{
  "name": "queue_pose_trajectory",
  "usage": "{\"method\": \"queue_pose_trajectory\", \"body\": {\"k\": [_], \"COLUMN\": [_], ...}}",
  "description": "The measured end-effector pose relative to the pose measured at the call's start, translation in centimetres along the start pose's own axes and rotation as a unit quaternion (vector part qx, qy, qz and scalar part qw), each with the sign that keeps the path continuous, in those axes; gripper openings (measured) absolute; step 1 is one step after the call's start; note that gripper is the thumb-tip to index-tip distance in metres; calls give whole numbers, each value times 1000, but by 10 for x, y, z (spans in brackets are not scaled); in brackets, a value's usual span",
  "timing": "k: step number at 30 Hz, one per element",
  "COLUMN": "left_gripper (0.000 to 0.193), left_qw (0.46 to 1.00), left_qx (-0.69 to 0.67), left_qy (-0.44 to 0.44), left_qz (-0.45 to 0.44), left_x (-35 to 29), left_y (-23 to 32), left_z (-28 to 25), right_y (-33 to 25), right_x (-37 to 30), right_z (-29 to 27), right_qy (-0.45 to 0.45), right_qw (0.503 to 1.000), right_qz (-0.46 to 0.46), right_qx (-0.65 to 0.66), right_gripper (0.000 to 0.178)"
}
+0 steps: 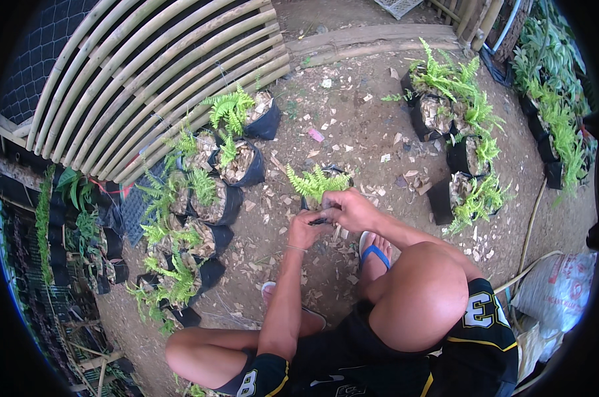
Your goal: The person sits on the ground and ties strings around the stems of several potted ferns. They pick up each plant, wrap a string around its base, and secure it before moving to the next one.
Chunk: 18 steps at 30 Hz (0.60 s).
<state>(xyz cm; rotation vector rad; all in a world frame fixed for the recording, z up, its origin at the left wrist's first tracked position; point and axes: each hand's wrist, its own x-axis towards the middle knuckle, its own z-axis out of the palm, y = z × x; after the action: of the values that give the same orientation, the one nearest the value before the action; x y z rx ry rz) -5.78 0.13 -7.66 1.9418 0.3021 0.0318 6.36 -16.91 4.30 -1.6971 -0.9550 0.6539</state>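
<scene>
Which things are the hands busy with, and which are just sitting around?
In use:
- left hand and right hand, both on the black bag
- black bag with a fern in it

Sitting around:
- row of potted ferns on the left
- ferns on the right
- white sack
- bamboo frame

The ground [352, 126] is dry, rough dirt with bits of wood chips. The black bags [250, 173] look like soft, thin plastic. At the upper left, the curved bamboo poles [160, 73] are smooth and pale. The blue sandal [373, 251] looks rubbery.
</scene>
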Motion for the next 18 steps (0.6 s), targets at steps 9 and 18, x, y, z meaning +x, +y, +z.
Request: {"method": "queue_pose_trajectory", "body": {"k": [9,18], "left_gripper": [35,36], "left_qw": [999,998], "left_qx": [3,-47], "left_qy": [-9,50], "left_qz": [52,-9], "left_x": [1,-3], "left_y": [6,9], "left_z": [4,12], "right_y": [0,-4], "right_x": [-5,-9], "right_z": [-8,-13], "right_qy": [-1,4], "right_qw": [999,998], "right_qz": [8,23], "right_qx": [-38,-50], "right_gripper": [10,12]}}
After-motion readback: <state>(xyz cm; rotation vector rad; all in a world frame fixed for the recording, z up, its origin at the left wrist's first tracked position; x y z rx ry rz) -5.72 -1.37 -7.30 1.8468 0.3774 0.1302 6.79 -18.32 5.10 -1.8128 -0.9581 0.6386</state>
